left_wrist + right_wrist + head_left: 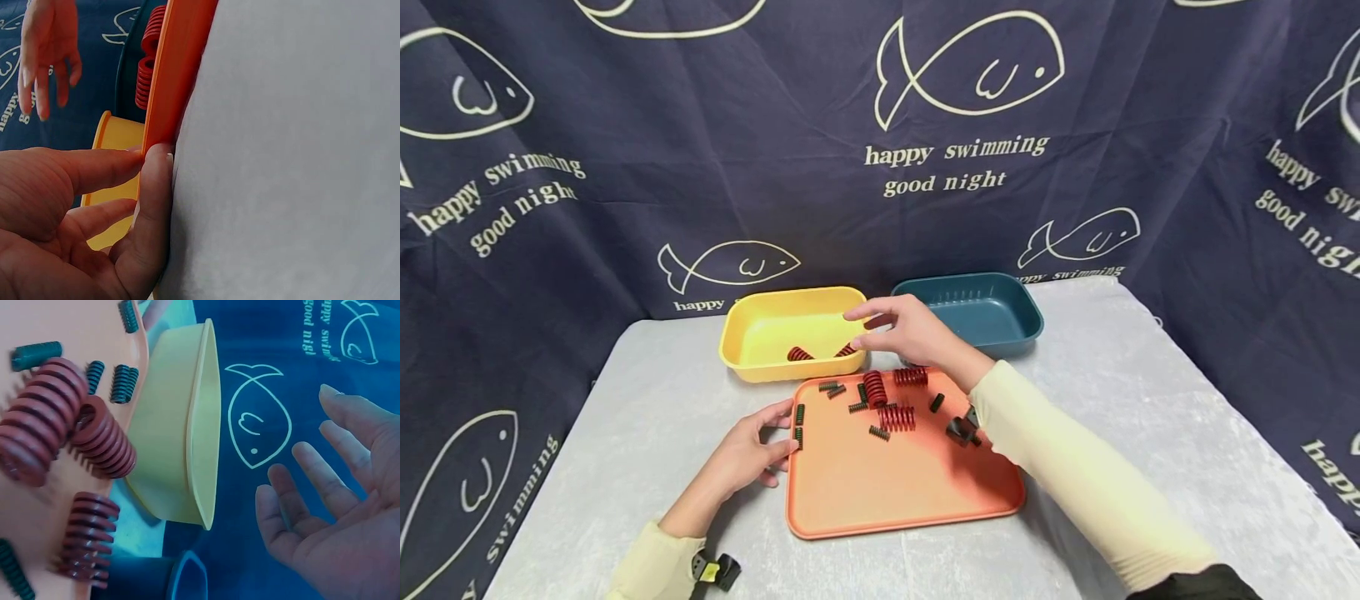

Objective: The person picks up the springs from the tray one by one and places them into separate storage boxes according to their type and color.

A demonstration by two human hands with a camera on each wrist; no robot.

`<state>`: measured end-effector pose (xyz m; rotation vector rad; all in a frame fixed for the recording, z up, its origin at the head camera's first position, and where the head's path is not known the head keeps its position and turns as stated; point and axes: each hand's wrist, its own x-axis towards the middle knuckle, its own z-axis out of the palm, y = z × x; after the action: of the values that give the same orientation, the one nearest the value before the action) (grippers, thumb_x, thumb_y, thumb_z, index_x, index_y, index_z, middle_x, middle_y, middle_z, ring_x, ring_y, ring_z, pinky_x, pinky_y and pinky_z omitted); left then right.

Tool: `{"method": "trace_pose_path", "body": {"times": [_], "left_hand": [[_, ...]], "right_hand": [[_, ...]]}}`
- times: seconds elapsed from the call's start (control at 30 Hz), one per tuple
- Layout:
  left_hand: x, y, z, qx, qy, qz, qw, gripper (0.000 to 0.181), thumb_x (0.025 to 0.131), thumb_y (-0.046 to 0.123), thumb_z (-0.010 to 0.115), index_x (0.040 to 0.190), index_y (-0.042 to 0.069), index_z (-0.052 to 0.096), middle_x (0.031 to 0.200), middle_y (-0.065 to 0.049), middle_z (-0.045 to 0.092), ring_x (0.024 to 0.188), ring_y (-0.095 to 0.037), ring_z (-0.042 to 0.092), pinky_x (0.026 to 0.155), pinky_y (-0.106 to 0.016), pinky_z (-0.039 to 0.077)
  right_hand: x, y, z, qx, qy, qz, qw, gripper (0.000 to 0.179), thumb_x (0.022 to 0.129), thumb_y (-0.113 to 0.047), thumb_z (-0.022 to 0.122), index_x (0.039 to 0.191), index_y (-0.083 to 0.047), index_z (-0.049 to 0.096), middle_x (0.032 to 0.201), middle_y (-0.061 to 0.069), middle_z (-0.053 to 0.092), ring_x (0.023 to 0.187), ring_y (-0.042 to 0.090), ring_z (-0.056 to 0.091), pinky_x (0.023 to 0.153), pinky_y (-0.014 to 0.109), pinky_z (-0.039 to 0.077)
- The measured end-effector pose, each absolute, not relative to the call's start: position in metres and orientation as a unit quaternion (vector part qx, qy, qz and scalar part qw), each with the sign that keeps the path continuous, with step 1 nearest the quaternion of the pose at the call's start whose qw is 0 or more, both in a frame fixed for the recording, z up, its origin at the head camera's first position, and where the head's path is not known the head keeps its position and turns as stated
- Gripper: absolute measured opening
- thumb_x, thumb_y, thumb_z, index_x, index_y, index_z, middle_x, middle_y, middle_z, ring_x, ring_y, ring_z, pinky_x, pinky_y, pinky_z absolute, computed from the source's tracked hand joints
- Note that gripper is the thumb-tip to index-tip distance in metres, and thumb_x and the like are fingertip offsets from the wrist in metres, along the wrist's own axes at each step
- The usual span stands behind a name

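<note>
My left hand (pixel 747 446) pinches the left rim of the orange tray (pixel 910 492) between thumb and fingers; the left wrist view shows this grip on the tray wall (pixel 164 112) close up. My right hand (pixel 906 329) hovers by the right end of the yellow bin (pixel 752 372), fingers spread and loosely bent. In the right wrist view that hand (pixel 344 506) holds nothing. Two red coil springs lie in the yellow bin, one toward the middle (pixel 800 354). Three larger red springs (pixel 897 418) and several small dark green springs (pixel 879 433) lie on the tray.
A dark blue bin (pixel 1000 337) stands right of the yellow one, behind the tray. The light grey table (pixel 647 400) carries everything. A navy cloth (pixel 820 167) with fish drawings hangs close behind the bins and along both sides.
</note>
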<state>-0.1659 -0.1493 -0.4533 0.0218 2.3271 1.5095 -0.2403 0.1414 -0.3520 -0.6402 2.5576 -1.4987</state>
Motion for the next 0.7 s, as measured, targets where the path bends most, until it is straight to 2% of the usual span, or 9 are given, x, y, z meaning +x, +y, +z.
{"method": "trace_pose_path", "body": {"times": [0.1, 0.2, 0.3, 0.37, 0.6, 0.7], "left_hand": [[-0.165, -0.15, -0.453, 0.011, 0.825, 0.535, 0.183, 0.068, 0.093, -0.003, 0.072, 0.155, 0.01, 0.047, 0.132, -0.017, 0.056, 0.066, -0.022, 0.069, 0.048, -0.042, 0.06], [-0.165, -0.15, -0.453, 0.008, 0.826, 0.534, 0.183, 0.069, 0.093, -0.003, 0.073, 0.155, 0.011, 0.047, 0.132, -0.017, 0.056, 0.066, -0.022, 0.069, 0.048, -0.042, 0.06], [-0.166, -0.15, -0.453, 0.005, 0.825, 0.534, 0.184, 0.069, 0.093, -0.003, 0.073, 0.155, 0.011, 0.047, 0.132, -0.017, 0.056, 0.066, -0.022, 0.069, 0.048, -0.042, 0.06], [-0.166, -0.15, -0.453, 0.006, 0.824, 0.535, 0.184, 0.069, 0.093, -0.002, 0.073, 0.155, 0.011, 0.047, 0.132, -0.017, 0.056, 0.066, -0.022, 0.069, 0.048, -0.042, 0.06], [-0.166, -0.151, -0.454, 0.006, 0.824, 0.535, 0.185, 0.069, 0.093, -0.002, 0.074, 0.155, 0.011, 0.046, 0.132, -0.017, 0.056, 0.067, -0.022, 0.07, 0.048, -0.042, 0.06], [-0.166, -0.15, -0.454, 0.005, 0.824, 0.536, 0.185, 0.069, 0.093, -0.002, 0.074, 0.155, 0.011, 0.047, 0.132, -0.017, 0.056, 0.067, -0.023, 0.069, 0.048, -0.042, 0.06]], "right_hand": [[-0.232, 0.151, -0.354, -0.214, 0.842, -0.492, 0.057, 0.038, 0.088, -0.015, 0.084, 0.126, -0.014, 0.076, 0.124, 0.001, 0.069, 0.102, 0.022, 0.07, 0.081, 0.035, 0.06], [-0.226, 0.161, -0.359, -0.215, 0.842, -0.491, 0.052, 0.037, 0.088, -0.013, 0.084, 0.124, -0.013, 0.076, 0.121, 0.001, 0.071, 0.101, 0.021, 0.07, 0.085, 0.038, 0.06], [-0.222, 0.17, -0.365, -0.212, 0.841, -0.495, 0.05, 0.037, 0.087, -0.013, 0.085, 0.123, -0.013, 0.076, 0.119, 0.0, 0.072, 0.104, 0.022, 0.07, 0.097, 0.043, 0.057], [-0.219, 0.176, -0.37, -0.203, 0.842, -0.496, 0.054, 0.038, 0.087, -0.014, 0.085, 0.123, -0.014, 0.076, 0.119, 0.0, 0.072, 0.105, 0.022, 0.07, 0.098, 0.043, 0.056], [-0.212, 0.195, -0.39, -0.185, 0.842, -0.502, 0.062, 0.037, 0.087, -0.01, 0.083, 0.123, -0.011, 0.076, 0.119, 0.006, 0.073, 0.106, 0.027, 0.07, 0.098, 0.041, 0.056], [-0.21, 0.201, -0.399, -0.188, 0.842, -0.501, 0.066, 0.036, 0.088, -0.01, 0.083, 0.123, -0.009, 0.076, 0.119, 0.011, 0.073, 0.108, 0.031, 0.069, 0.099, 0.045, 0.055]]}}
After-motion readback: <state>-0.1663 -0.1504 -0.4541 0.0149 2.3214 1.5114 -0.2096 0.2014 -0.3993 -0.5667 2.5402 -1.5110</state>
